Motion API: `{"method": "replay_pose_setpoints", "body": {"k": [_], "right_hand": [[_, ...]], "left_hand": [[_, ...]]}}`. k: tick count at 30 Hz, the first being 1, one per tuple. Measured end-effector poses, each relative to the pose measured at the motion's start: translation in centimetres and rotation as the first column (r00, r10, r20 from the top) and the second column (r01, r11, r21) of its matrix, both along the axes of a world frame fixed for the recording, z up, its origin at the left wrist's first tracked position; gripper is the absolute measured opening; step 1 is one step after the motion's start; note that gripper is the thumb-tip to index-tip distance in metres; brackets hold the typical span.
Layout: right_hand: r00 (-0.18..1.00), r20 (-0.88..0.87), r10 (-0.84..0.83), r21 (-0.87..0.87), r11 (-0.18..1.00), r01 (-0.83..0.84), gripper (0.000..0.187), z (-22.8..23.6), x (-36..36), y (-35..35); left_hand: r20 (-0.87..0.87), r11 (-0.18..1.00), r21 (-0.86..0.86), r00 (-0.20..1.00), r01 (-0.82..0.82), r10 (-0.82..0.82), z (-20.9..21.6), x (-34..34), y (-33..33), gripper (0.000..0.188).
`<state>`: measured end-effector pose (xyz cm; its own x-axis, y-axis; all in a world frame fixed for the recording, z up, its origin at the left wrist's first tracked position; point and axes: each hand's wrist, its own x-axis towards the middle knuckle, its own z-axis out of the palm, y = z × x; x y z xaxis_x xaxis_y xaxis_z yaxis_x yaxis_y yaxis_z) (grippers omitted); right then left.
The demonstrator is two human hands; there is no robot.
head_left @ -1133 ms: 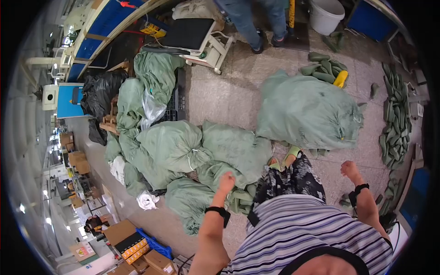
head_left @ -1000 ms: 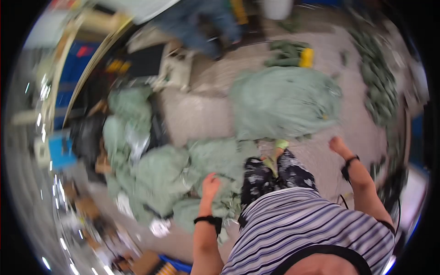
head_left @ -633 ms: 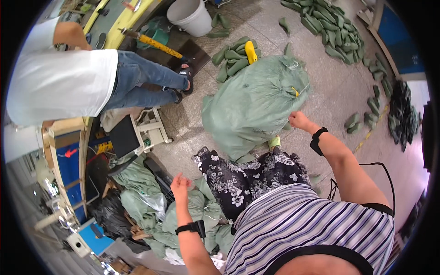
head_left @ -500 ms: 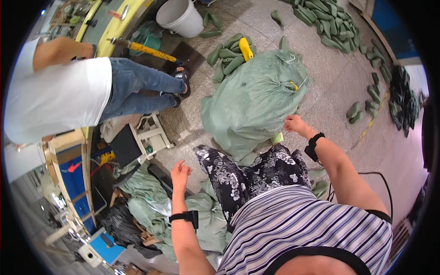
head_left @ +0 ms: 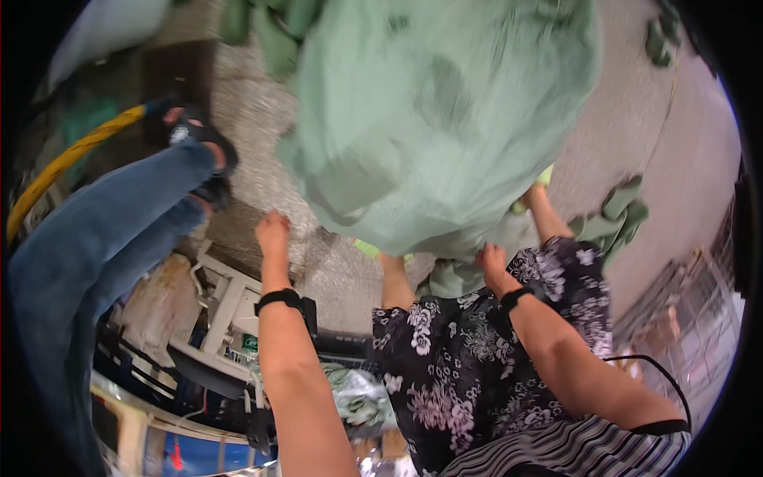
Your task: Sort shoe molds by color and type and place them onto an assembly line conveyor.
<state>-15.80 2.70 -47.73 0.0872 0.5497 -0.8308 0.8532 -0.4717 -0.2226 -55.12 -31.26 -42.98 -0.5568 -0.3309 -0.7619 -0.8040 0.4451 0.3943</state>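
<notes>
A big, full pale green woven sack (head_left: 445, 119) bulges on the floor right in front of me. My right hand (head_left: 493, 261) is closed at its lower edge, the fingers curled against the green fabric. Slightly left of the sack, my left hand (head_left: 273, 232) hangs above the floor with its fingers curled in, apart from the sack and with nothing visible in it. Both wrists wear black bands. My bare lower legs stand close to the sack, and its lower side partly hides my yellow-green footwear.
Green shoe-shaped pieces (head_left: 608, 219) lie on the floor at right, others (head_left: 276, 44) beyond the sack's left side. A person in jeans (head_left: 103, 207) stands at left near a yellow-wrapped pole (head_left: 75, 155). A pale metal frame (head_left: 226, 306) stands below my left hand.
My view has tilted down and come closer, so the sack fills more of it. My right hand has moved in to the sack's near edge. The left hand's spread fingers have curled.
</notes>
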Motion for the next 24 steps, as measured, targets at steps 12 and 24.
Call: {"method": "replay_pose_setpoints", "body": {"k": [12,24], "right_hand": [[0.863,-0.166,-0.477,-0.239,0.869,0.435,0.04,-1.8,-3.0,-3.8],[0.865,-0.089,-0.494,-0.265,0.849,0.457,0.043,9.0,-8.1,1.1]], "left_hand": [[0.177,0.65,0.502,0.803,-0.571,0.569,-13.2,6.3,1.7,0.062],[0.131,0.732,0.415,0.831,-0.541,0.54,1.4,3.7,9.3,0.05]]}}
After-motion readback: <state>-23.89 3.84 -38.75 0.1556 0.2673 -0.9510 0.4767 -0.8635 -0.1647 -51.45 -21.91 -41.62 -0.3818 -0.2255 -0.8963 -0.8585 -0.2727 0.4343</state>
